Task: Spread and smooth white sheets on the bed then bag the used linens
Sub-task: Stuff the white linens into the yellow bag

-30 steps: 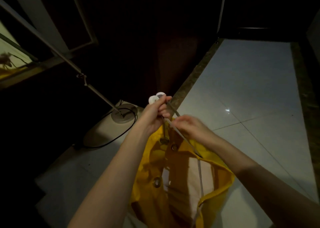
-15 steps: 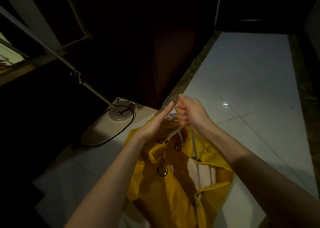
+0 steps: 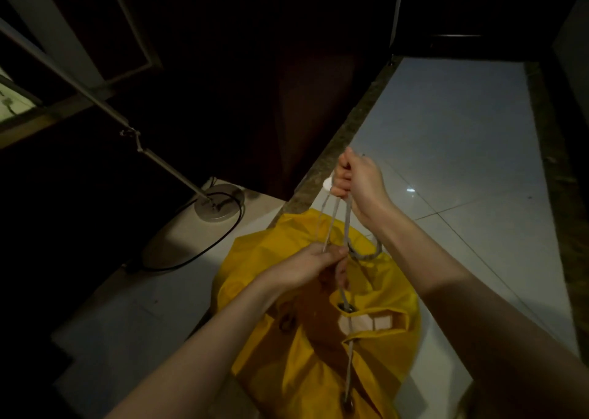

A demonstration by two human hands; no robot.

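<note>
The yellow laundry bag (image 3: 318,339) is sitting on the pale tiled floor (image 3: 462,164), directly below the person, its mouth gathering along the grey drawstring (image 3: 331,227) that is threading through the metal eyelets. A strip of pale linen (image 3: 366,321) is showing through the remaining opening.

The right hand (image 3: 357,179) is fisting around the cord ends and a small white toggle (image 3: 328,183), and it is now riding well above the bag, where half a second ago both hands were meeting close together at the bag's mouth. The left hand (image 3: 314,261) is now sitting lower, pinching the cord just above the fabric and holding the mouth down. The cord is running taut between them, so the closing step looks to be under way, though the gap over the linen suggests the mouth is not yet fully cinched.

To the left, a lamp base (image 3: 220,202) with its black cable (image 3: 197,256) is standing near the bag. A dark stone border (image 3: 338,151) is edging the floor beyond it. The open floor to the right is offering the freest room.
</note>
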